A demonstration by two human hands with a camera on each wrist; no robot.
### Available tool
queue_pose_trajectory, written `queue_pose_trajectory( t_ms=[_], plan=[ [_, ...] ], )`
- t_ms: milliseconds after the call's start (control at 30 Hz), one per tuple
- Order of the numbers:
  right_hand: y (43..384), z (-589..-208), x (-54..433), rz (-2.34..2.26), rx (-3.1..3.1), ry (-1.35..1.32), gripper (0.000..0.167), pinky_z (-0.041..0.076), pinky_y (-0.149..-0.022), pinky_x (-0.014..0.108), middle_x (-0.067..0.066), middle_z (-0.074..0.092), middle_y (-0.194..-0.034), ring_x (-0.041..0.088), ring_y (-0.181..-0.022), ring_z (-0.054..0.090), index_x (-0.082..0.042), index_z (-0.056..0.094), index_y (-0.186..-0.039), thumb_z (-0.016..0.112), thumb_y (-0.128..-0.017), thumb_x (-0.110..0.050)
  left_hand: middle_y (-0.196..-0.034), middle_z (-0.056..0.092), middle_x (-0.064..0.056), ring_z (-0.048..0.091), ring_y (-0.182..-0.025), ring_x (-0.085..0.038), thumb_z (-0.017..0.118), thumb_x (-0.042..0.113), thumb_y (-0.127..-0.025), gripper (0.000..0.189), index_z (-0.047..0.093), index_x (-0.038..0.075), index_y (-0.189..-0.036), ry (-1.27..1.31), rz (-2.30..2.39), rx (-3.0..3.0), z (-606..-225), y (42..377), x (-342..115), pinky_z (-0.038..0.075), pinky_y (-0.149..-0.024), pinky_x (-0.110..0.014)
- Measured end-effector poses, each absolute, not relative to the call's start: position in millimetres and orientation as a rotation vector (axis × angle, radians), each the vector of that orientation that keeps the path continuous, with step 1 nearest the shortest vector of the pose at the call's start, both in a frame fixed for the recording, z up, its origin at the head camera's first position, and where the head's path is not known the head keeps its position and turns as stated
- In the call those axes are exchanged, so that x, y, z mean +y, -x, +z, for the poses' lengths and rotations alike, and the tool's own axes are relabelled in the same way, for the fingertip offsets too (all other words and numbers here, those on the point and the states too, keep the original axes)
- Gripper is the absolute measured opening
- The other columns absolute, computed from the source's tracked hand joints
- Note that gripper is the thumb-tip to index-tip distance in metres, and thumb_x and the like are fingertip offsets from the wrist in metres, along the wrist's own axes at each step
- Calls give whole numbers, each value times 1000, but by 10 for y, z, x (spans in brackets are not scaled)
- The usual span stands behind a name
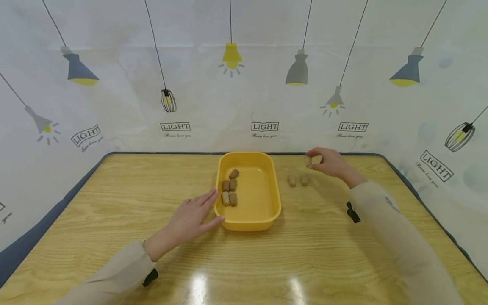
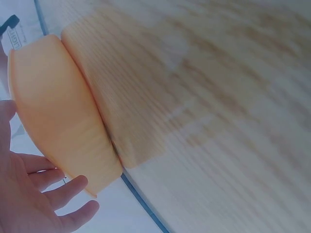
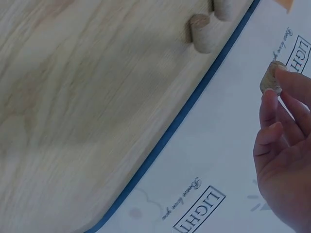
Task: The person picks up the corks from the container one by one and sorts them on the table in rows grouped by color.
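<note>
A yellow rectangular tub [image 1: 259,186] stands on the wooden table, with several brown corks [image 1: 233,199] grouped along its left side. My left hand [image 1: 192,218] touches the tub's left rim with fingers fairly straight. In the left wrist view, the fingers [image 2: 68,196] spread beside the tub's outer wall [image 2: 63,107]. To the right of the tub, my right hand [image 1: 329,164] pinches a light brown cork [image 3: 272,77] between thumb and fingertips, raised off the table. Two more pale corks, one left [image 1: 292,181] and one right [image 1: 304,180], stand side by side below that hand.
Behind the table [image 1: 152,178] hangs a white backdrop [image 1: 206,97] printed with lamps and the word LIGHT. A dark blue edge [image 3: 170,116] borders the tabletop. Each sleeve carries a black strap-like piece [image 1: 353,212] near the wrist.
</note>
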State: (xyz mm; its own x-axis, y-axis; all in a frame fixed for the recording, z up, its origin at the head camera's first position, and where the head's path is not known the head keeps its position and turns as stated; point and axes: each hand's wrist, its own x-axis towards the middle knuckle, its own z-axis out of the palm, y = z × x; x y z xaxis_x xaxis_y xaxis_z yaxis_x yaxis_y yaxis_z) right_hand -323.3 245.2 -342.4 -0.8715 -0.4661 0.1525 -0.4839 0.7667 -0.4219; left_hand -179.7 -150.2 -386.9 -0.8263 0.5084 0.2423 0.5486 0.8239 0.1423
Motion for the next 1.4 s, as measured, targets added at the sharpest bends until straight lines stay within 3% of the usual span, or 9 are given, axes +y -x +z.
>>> queue_pose_trajectory(
  t_ms=[267,533,900,1400],
  plan=[
    [3202,-3534,2731,696,-2905,-772,39,43,-63,40,25,53,-110,28,-72,54,7,51,-116,62,-82,-10,-139,30,-11,43,-113,-31,41,55,-86,73,31,3,-136,825,-303,-2812,-3863,1793,-1502,34,-86,-50],
    [3203,-3787,2905,709,-2906,-774,38,43,-65,40,25,54,-109,31,-79,54,7,52,-115,61,-81,-7,-138,31,-12,43,-113,-31,42,54,-86,72,32,2,-136,820,-307,-2808,-3863,1790,-1501,34,-86,-50],
    [3187,-4004,2875,783,-2907,-771,37,43,-69,43,28,53,-108,37,-89,53,9,51,-115,60,-82,-6,-139,30,-10,43,-113,-31,43,54,-86,72,31,4,-137,822,-307,-2811,-3883,1793,-1502,33,-87,-49],
    [3185,-4020,2796,789,-2994,-683,39,41,-71,45,28,49,-113,35,-87,52,8,48,-118,58,-83,-7,-138,31,-11,43,-112,-32,44,52,-87,71,33,2,-135,825,-314,-2801,-3873,1788,-1497,34,-87,-50]
  ],
)
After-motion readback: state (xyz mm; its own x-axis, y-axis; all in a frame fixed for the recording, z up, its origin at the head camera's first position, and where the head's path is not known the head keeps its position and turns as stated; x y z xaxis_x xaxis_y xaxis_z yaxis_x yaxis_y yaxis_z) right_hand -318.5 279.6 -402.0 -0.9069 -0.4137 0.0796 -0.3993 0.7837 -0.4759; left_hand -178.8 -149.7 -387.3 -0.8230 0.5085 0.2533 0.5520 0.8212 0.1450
